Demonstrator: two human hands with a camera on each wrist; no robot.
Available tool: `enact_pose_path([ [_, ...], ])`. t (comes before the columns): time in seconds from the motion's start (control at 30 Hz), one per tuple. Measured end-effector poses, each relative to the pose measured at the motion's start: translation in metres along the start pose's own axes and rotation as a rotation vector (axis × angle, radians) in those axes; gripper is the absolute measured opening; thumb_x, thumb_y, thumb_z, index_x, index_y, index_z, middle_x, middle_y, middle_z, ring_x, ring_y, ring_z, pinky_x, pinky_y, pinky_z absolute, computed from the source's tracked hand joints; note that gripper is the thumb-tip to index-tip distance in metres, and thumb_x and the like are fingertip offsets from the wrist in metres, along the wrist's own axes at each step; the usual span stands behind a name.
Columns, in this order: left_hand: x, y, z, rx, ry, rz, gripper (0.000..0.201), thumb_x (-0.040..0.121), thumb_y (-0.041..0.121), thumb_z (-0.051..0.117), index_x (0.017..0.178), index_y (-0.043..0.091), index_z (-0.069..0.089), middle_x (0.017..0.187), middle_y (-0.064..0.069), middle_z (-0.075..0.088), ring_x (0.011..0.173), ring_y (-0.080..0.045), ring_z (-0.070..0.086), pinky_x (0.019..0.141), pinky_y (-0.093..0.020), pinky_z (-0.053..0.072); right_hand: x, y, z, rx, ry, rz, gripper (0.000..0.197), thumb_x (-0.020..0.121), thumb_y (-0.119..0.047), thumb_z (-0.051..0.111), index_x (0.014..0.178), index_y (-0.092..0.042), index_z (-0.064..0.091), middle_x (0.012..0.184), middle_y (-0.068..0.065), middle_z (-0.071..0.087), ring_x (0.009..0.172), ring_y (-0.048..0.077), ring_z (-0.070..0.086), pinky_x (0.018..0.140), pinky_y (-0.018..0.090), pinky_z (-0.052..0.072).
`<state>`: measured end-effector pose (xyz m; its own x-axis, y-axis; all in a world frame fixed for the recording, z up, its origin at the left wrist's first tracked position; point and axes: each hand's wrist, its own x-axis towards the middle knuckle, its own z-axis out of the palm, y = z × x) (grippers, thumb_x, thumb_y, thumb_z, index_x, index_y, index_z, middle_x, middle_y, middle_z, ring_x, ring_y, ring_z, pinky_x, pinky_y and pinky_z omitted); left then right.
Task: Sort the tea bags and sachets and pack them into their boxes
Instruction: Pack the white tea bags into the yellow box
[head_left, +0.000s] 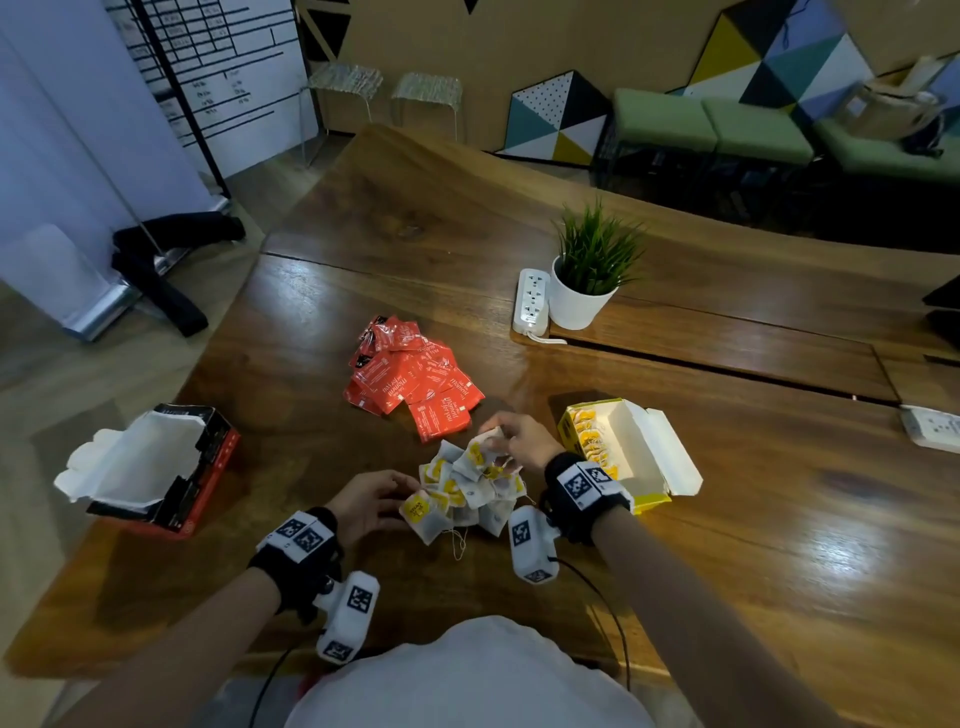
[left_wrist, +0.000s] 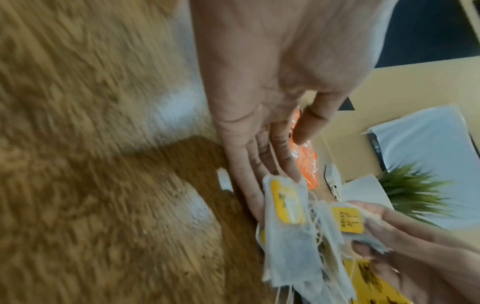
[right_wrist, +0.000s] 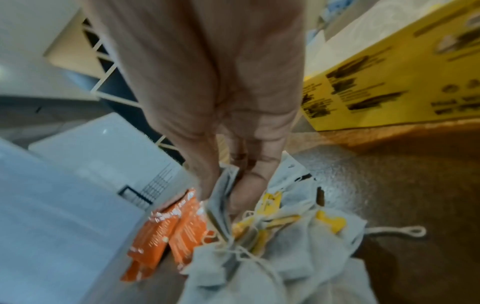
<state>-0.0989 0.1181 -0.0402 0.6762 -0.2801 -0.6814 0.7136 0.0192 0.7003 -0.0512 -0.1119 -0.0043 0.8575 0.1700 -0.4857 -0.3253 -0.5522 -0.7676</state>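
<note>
Right hand (head_left: 524, 441) pinching tea bags (head_left: 470, 488) mid-table; left hand (head_left: 371, 504) lying flat, fingers straight against pile. Yellow box (head_left: 631, 452) sitting right, red box (head_left: 156, 467) left, red sachets (head_left: 410, 379) behind, bare wooden table (head_left: 779, 545) stretching beyond.

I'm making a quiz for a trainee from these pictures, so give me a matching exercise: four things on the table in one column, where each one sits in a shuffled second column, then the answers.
Things:
1. Red foil sachets
2. Open yellow cardboard box
3. Open red and black cardboard box
4. White paper tea bags with yellow tags

Places:
A. Left edge of the table
B. Between the two hands
C. Heaped mid-table, beyond the hands
D. Just right of the right hand

Pairs: 1-C, 2-D, 3-A, 4-B
</note>
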Motion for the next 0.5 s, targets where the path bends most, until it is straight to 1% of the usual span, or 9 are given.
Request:
enact_pose_path([
  [0.07,-0.004,0.002,0.001,0.006,0.01,-0.023,0.017,0.094,0.012,0.048,0.105,0.003,0.058,0.107,-0.012,0.06,0.097,-0.023,0.06,0.067,-0.03,0.057,0.008,0.001,0.004,-0.102,-0.005,0.05,0.024,0.09,-0.001,0.052,0.114,-0.006,0.055,0.104,0.014,0.053,0.084,0.022,0.057,0.048,0.017,0.052],
  [0.1,-0.005,0.001,0.002,0.074,0.018,-0.004,0.022,0.09,0.012,0.055,0.11,0.004,0.055,0.111,-0.011,0.06,0.1,-0.022,0.06,0.069,-0.028,0.057,0.011,0.001,0.006,-0.156,-0.014,0.077,0.028,0.089,-0.001,0.054,0.116,-0.006,0.053,0.11,0.015,0.053,0.089,0.024,0.057,0.057,0.022,0.054],
  [0.17,-0.007,-0.001,0.003,0.384,0.06,0.067,0.033,0.082,0.013,0.067,0.112,0.009,0.053,0.112,-0.006,0.059,0.102,-0.018,0.06,0.073,-0.022,0.053,0.015,0.0,0.01,-0.339,-0.042,0.081,0.037,0.086,-0.008,0.062,0.121,-0.009,0.053,0.123,0.015,0.052,0.106,0.026,0.056,0.077,0.029,0.052],
  [0.2,-0.007,-0.003,0.005,0.554,0.1,0.112,0.034,0.08,0.015,0.07,0.109,0.013,0.053,0.11,-0.002,0.059,0.1,-0.015,0.059,0.073,-0.017,0.05,0.016,-0.001,0.011,-0.425,-0.062,0.072,0.04,0.084,-0.012,0.065,0.123,-0.01,0.053,0.126,0.013,0.052,0.113,0.025,0.053,0.083,0.028,0.048],
  [0.27,-0.007,-0.006,0.012,0.827,0.232,0.199,0.033,0.076,0.02,0.074,0.102,0.017,0.053,0.105,0.0,0.057,0.093,-0.012,0.057,0.068,-0.012,0.044,0.016,0.0,0.012,-0.459,-0.067,0.043,0.038,0.084,-0.012,0.065,0.121,-0.011,0.056,0.127,0.012,0.052,0.116,0.024,0.051,0.08,0.024,0.044],
  [0.33,-0.005,-0.011,0.02,0.998,0.322,0.259,0.034,0.073,0.025,0.076,0.095,0.019,0.051,0.1,0.002,0.051,0.087,-0.012,0.053,0.065,-0.013,0.04,0.014,0.002,0.012,-0.48,-0.049,0.018,0.032,0.084,-0.01,0.062,0.116,-0.012,0.058,0.122,0.012,0.054,0.115,0.025,0.051,0.081,0.025,0.045],
  [0.37,-0.005,-0.013,0.024,1.057,0.326,0.264,0.033,0.073,0.027,0.075,0.091,0.022,0.048,0.098,0.003,0.048,0.087,-0.012,0.051,0.067,-0.016,0.041,0.013,0.003,0.012,-0.496,-0.055,0.0,0.031,0.084,-0.008,0.061,0.114,-0.013,0.059,0.12,0.013,0.055,0.116,0.026,0.051,0.086,0.029,0.048],
  [0.43,-0.004,-0.018,0.03,1.169,0.294,0.253,0.031,0.077,0.026,0.071,0.085,0.026,0.041,0.101,0.001,0.048,0.094,-0.016,0.052,0.076,-0.024,0.043,0.012,0.005,0.01,-0.573,-0.104,-0.032,0.034,0.082,-0.007,0.058,0.115,-0.016,0.057,0.118,0.015,0.055,0.118,0.029,0.048,0.091,0.037,0.048],
  [0.5,-0.003,-0.02,0.031,1.229,0.289,0.254,0.025,0.081,0.023,0.065,0.088,0.023,0.041,0.107,-0.001,0.053,0.1,-0.018,0.054,0.082,-0.03,0.047,0.009,0.004,0.011,-0.703,-0.141,-0.074,0.041,0.083,-0.009,0.057,0.122,-0.019,0.051,0.123,0.015,0.051,0.12,0.03,0.043,0.093,0.039,0.043],
])
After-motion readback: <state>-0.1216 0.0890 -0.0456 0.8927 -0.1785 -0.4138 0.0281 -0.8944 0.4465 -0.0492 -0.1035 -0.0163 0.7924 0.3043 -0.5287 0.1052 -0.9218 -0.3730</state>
